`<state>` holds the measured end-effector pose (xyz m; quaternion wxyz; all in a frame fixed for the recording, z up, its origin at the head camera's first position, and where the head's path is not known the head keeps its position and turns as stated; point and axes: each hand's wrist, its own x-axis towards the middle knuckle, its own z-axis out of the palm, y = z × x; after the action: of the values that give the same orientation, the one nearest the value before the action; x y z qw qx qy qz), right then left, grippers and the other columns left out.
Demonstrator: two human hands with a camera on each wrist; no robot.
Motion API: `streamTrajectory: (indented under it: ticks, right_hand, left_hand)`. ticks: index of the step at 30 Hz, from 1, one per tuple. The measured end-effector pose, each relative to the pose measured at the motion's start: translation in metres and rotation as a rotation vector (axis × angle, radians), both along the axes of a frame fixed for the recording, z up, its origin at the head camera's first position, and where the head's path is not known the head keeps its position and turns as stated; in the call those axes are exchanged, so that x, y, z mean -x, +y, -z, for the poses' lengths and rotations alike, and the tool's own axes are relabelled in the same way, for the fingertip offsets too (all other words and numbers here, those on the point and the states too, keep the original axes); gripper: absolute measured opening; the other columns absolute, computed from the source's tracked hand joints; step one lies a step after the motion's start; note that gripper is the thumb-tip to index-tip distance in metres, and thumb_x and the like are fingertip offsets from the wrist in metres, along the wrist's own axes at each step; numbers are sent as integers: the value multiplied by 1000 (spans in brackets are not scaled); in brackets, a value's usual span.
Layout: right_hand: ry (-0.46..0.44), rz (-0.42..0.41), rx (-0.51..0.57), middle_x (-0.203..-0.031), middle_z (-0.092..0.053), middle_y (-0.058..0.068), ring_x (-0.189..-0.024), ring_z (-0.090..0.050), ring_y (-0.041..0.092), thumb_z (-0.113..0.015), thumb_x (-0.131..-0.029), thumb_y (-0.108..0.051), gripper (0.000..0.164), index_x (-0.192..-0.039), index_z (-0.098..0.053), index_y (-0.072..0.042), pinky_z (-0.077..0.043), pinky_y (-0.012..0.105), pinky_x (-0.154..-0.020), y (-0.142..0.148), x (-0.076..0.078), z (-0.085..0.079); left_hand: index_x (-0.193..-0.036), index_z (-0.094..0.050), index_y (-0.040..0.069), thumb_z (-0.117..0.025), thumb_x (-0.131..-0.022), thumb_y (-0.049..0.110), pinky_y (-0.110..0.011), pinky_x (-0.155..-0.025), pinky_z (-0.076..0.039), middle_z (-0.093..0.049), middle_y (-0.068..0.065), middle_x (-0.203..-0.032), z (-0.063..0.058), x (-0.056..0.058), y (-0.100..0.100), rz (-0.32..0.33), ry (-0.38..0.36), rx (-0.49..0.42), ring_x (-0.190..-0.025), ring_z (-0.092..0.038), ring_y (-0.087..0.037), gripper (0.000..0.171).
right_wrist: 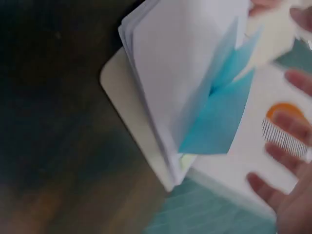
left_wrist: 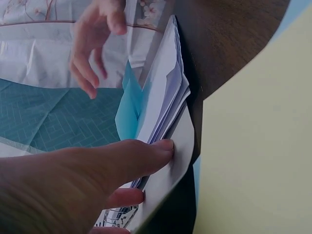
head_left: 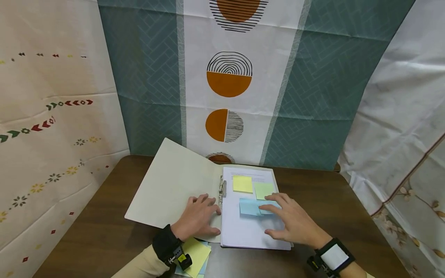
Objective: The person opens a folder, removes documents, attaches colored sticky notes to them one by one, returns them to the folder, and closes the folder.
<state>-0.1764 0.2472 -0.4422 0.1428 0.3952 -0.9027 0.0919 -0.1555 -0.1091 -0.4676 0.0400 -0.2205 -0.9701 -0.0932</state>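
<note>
A lever-clip file folder lies spread on the table with white sheets on its right side. On the top sheet are a yellow sticky note, a green one and two blue sticky notes, whose lower edges lift off the paper. My left hand rests on the folder by its spine, thumb on the cover edge beside the sheets. Above the blue notes hovers my right hand, fingers spread and holding nothing; in the right wrist view its fingers are apart from the notes.
Loose yellow and blue sticky notes lie at the table's front edge, partly under my left wrist. The metal clip stands up along the folder's spine. Patterned cloths hang behind and at both sides of the brown table.
</note>
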Motion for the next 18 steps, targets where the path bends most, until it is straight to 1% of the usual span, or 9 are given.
streamTrajectory:
  ticks: [2,5,9,13,16,18]
  right_hand:
    - [58,-85,-65,-153,-69,4,-142,-62,31,-94,-85,-57,64,-141,-74,-33,-61,60,-105,-8,-1,-3]
    - [68,-164,-126,-155,-69,-2,-145,-61,29,-89,-87,-63,61,-141,-73,-37,-59,59,-109,-18,-1,-7]
    - [20,-213,-144,-153,-71,-6,-142,-61,23,-87,-90,-62,57,-140,-74,-38,-60,55,-108,-27,-1,-12]
    - [-23,-270,-161,-145,-75,-10,-138,-63,21,-85,-93,-58,45,-133,-78,-38,-60,53,-107,-32,-3,-15]
    - [-33,-329,-206,-138,-76,-13,-137,-64,20,-83,-96,-57,35,-126,-81,-38,-58,52,-109,-36,-5,-15]
    - [-28,-360,-233,-133,-77,-15,-135,-64,18,-82,-97,-57,32,-123,-82,-39,-57,51,-110,-39,-7,-14]
  left_hand:
    - [-119,-82,23,-100,-79,54,-63,-110,-48,-73,-11,-148,0,0,-1,0,-1,-6,-145,-59,-42,54]
    - [-120,-82,23,-100,-80,54,-63,-111,-48,-73,-12,-149,-1,0,-1,-3,-6,-14,-145,-59,-42,53]
    - [-120,-82,23,-100,-80,54,-63,-110,-48,-73,-11,-149,-1,0,-1,-1,-6,-16,-145,-59,-42,53]
    - [-120,-82,24,-100,-80,54,-63,-110,-47,-73,-11,-150,0,1,-1,0,-12,-13,-145,-59,-41,53]
    - [-120,-82,24,-99,-80,55,-63,-111,-47,-73,-11,-150,0,1,-1,-2,-16,-16,-146,-59,-42,53]
    - [-120,-82,24,-100,-80,55,-63,-111,-47,-73,-11,-150,1,1,-1,0,-14,-14,-146,-59,-42,53]
